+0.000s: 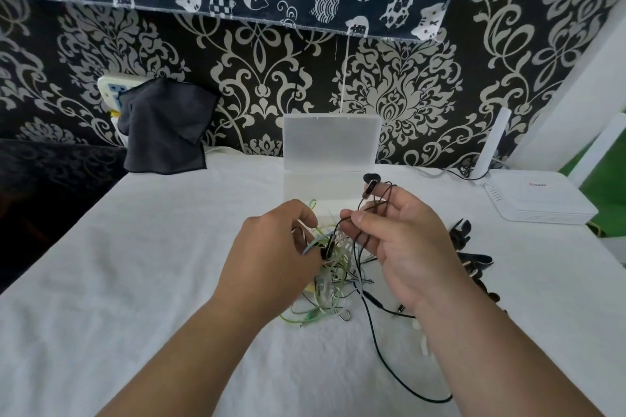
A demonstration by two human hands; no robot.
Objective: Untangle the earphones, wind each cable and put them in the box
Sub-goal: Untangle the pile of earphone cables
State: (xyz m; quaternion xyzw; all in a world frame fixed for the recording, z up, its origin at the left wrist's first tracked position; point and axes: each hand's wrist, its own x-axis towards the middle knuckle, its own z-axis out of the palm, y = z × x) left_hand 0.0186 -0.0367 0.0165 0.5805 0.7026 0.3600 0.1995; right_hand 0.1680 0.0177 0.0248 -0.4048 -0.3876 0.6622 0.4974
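Two hands (pixel 274 247) (pixel 403 240) — on tangled earphones (pixel 333 269).

**Left arm** (pixel 176 359): bare forearm, entering from the lower left and angled up toward the centre.
**Left hand** (pixel 274 247): back toward the camera, knuckles up. The fingers are curled downward and grip strands of the cable tangle (pixel 333 267); the fingertips are hidden.
**Right arm** (pixel 501 359): bare forearm, entering from the lower right.
**Right hand** (pixel 399 240): held slightly higher than the left. Thumb and forefinger pinch the black earphone (pixel 369 185) by its cable, and the other fingers are loosely curled with cable looped over them.
**Spacing**: the hands are near each other, not touching.
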